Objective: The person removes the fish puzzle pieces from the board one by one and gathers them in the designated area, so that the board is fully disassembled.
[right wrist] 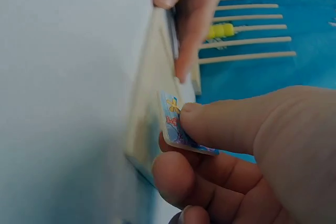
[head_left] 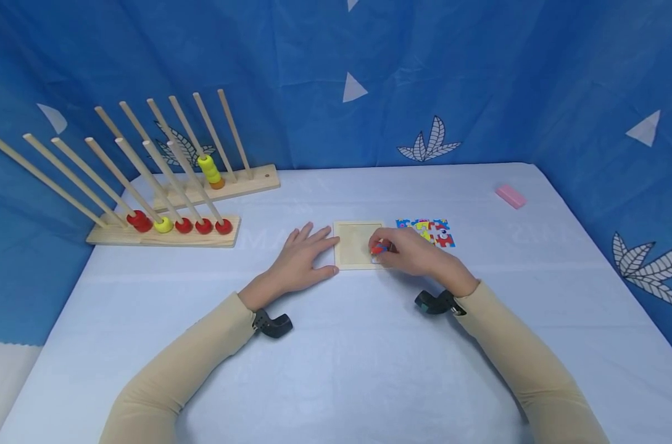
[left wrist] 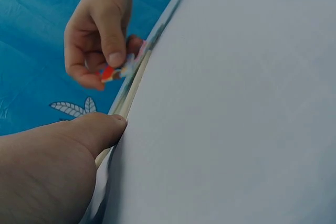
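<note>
My left hand [head_left: 302, 259] lies spread on the table, its fingertips and thumb touching the left edge of a shallow wooden puzzle tray [head_left: 352, 246]. Over the tray's right side, my right hand [head_left: 410, 251] pinches a puzzle piece [right wrist: 173, 121] between thumb and fingers. That piece is thin with a rounded corner, printed blue with red and yellow sea figures; fingers hide part of it. To the right of the tray lie joined, colourful puzzle pieces [head_left: 443, 237], partly covered by the right hand. The tray's visible floor is bare wood.
Two wooden peg stands, one in front [head_left: 163, 237] and one behind [head_left: 263, 179], stand at the left with tall rods and red, yellow and orange beads. A pink block [head_left: 511, 196] lies at the back right. Blue cloth [head_left: 324, 92] hangs behind the white-covered table.
</note>
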Available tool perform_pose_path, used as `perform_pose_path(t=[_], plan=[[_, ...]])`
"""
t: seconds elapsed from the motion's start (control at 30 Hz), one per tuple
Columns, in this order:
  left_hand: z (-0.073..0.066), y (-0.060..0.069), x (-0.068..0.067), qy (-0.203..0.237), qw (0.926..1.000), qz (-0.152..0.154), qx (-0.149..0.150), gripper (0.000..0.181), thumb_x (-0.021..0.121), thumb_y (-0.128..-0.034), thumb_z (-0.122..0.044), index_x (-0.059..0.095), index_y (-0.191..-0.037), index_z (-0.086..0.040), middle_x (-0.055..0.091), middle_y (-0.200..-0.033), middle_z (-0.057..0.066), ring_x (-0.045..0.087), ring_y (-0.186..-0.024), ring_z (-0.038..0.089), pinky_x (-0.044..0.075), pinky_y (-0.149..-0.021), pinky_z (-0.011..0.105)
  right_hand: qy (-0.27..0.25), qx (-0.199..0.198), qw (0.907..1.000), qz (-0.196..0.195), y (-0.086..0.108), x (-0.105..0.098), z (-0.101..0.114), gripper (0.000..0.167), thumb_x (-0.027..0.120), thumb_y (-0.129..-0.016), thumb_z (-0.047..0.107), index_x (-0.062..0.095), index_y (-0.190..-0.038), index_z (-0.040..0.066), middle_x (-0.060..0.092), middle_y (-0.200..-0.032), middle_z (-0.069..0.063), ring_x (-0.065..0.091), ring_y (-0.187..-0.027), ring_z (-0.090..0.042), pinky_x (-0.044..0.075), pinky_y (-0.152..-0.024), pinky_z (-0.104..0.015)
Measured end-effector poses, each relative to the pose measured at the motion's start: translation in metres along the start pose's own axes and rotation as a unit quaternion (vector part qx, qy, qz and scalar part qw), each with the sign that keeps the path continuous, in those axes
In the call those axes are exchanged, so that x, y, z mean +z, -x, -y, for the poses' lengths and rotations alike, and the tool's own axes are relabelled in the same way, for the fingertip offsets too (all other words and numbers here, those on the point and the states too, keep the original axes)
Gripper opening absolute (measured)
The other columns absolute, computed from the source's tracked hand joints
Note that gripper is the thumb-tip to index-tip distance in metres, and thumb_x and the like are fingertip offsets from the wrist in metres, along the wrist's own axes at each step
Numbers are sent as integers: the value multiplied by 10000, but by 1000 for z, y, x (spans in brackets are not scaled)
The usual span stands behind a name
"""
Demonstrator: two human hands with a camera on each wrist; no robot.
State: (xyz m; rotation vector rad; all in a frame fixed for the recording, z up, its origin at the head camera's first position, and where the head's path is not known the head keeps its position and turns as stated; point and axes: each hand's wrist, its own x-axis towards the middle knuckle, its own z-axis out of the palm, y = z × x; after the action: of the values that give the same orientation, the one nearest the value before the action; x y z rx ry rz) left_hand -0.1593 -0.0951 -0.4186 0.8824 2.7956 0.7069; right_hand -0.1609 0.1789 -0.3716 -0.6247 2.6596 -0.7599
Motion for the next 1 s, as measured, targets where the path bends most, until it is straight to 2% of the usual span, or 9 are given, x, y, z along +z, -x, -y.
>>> perform_pose_path(t=[0.17, 0.33, 0.53, 0.8, 1.0], plan=[[-1, 0, 0, 19, 10000, -34, 64, 659, 653, -947, -438, 499, -1519, -148, 368, -1648, 137, 182, -1563, 469, 126, -1233, 692, -166, 297, 9993, -183, 17, -21, -14, 245, 623, -983, 86, 643, -1227, 85, 699, -999, -125, 582, -716, -203, 485, -615, -302], [-1, 0, 0, 42, 9999, -68, 92, 658, 658, -944, -430, 504, -1515, -142, 373, -1643, 143, 184, -1561, 472, 124, -1233, 694, -112, 864, 9955, -376, 44, -39, -37, 277, 638, -989, 108, 631, -1263, 69, 670, -1046, -161, 594, -775, -204, 543, -658, -270], [1, 1, 0, 45, 9999, -89, 80, 661, 650, -942, -436, 505, -1513, -136, 379, -1639, 151, 188, -1560, 474, 124, -1233, 693, -316, 1402, 9886, -457, 74, -49, -67, 292, 654, -976, 85, 646, -1261, 21, 634, -1035, -183, 625, -733, -179, 550, -644, -232], [1, 1, 1, 87, 9998, -118, 111, 662, 654, -942, -435, 506, -1513, -134, 382, -1637, 153, 191, -1558, 476, 129, -1226, 703, -435, 1587, 9864, 41, 78, -51, -79, 322, 568, -999, 58, 641, -1309, 7, 638, -948, -153, 583, -683, -169, 499, -629, -258], [1, 1, 1, 72, 9998, -115, 112, 662, 655, -942, -431, 503, -1515, -134, 381, -1638, 154, 193, -1556, 479, 126, -1225, 704, -432, 1814, 9823, -152, 76, -46, -84, 326, 602, -977, 101, 581, -1288, 3, 609, -804, -87, 594, -664, -186, 513, -634, -274]])
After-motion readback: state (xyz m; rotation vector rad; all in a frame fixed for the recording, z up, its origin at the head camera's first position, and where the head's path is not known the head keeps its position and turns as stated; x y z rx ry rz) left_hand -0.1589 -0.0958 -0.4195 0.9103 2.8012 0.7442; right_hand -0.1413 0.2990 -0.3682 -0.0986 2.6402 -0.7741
